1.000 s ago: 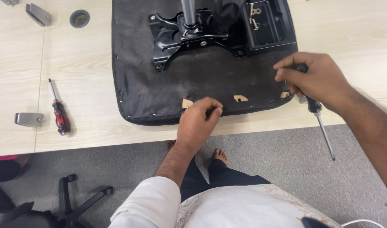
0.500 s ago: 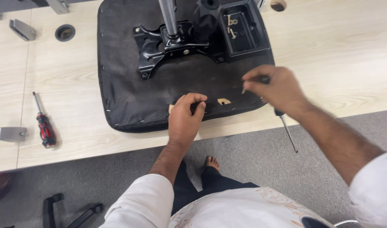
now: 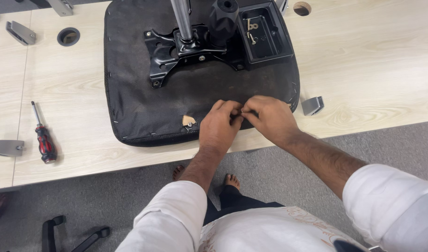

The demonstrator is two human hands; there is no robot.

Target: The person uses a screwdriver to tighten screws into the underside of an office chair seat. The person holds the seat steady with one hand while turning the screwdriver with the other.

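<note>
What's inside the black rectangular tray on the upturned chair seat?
The black tray holds a few small metal screws near its left end. The rest of its floor looks dark and bare, though the near wall hides a strip.

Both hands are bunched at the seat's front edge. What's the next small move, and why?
Probably keep the left hand pinning the spot while the right hand eases whatever small part sits at the pinched fingertips down into the seat. Both sets of fingertips meet there on the black fabric, near a torn patch; the red screwdriver lies apart on the table, and no tool shows in either hand.
</note>
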